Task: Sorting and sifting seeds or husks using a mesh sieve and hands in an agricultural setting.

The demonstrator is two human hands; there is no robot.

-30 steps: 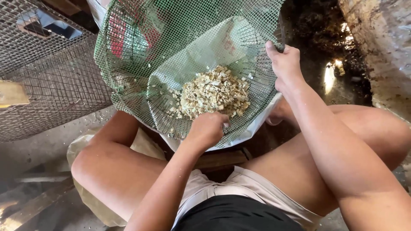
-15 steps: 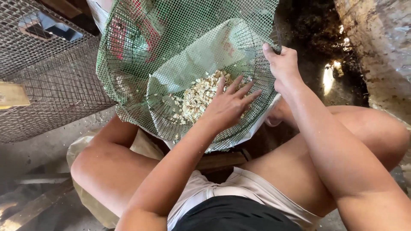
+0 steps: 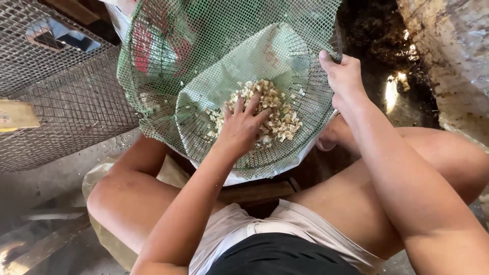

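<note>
- Pressing flat, fingers spread, the left hand (image 3: 242, 127) lay on pale chips (image 3: 275, 114).
- Right hand (image 3: 344, 76) gripped the green mesh sieve (image 3: 214, 56) rim.
- Most chips remained unsifted, seemingly.

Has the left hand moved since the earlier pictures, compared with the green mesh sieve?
Yes. The left hand went from the near edge of the pale chips up onto the pile, fingers spread, deeper into the green mesh sieve.

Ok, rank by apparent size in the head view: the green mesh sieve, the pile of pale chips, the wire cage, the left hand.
1. Green mesh sieve
2. Wire cage, cut off by the frame, so unsure against the sieve
3. Pile of pale chips
4. Left hand, close to the pile in size
</note>
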